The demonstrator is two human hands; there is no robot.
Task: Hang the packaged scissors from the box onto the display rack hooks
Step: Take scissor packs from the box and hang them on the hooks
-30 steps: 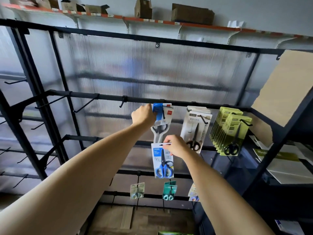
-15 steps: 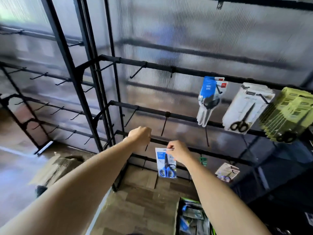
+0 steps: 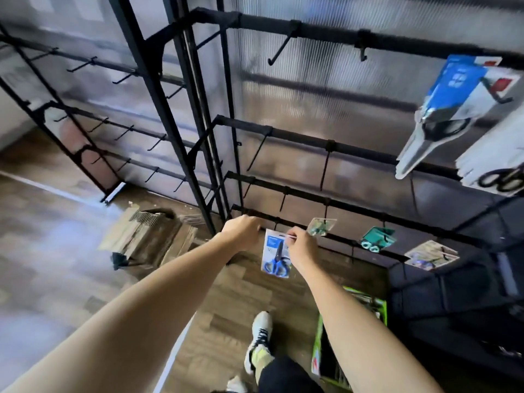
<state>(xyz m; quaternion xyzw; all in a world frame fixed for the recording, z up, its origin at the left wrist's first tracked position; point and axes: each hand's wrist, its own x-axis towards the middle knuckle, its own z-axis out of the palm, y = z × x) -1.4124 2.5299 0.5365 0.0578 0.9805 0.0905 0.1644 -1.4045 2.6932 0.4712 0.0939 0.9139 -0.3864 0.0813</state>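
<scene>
My right hand [image 3: 301,245] pinches the top of a blue scissors pack [image 3: 275,256], which hangs below my fingers near the lowest bar of the black display rack [image 3: 306,137]. My left hand [image 3: 243,231] is curled just left of the pack, close to that bar; whether it holds anything is unclear. A blue-carded scissors pack [image 3: 450,109] and a white pack of black scissors [image 3: 499,168] hang from an upper bar at the right. The green box [image 3: 320,344] of packs lies on the floor by my right forearm.
Small packs hang on the lowest bar: a pale one [image 3: 321,226], a teal one [image 3: 377,238] and a printed one [image 3: 431,255]. Flattened cardboard [image 3: 147,236] lies on the wooden floor at the left. My shoe [image 3: 259,341] stands beside the box. Several bare hooks line the rack.
Both hands dropped from the upper bar to the lowest bar, the right one carrying the blue pack. My view swung down toward the floor and the box.
</scene>
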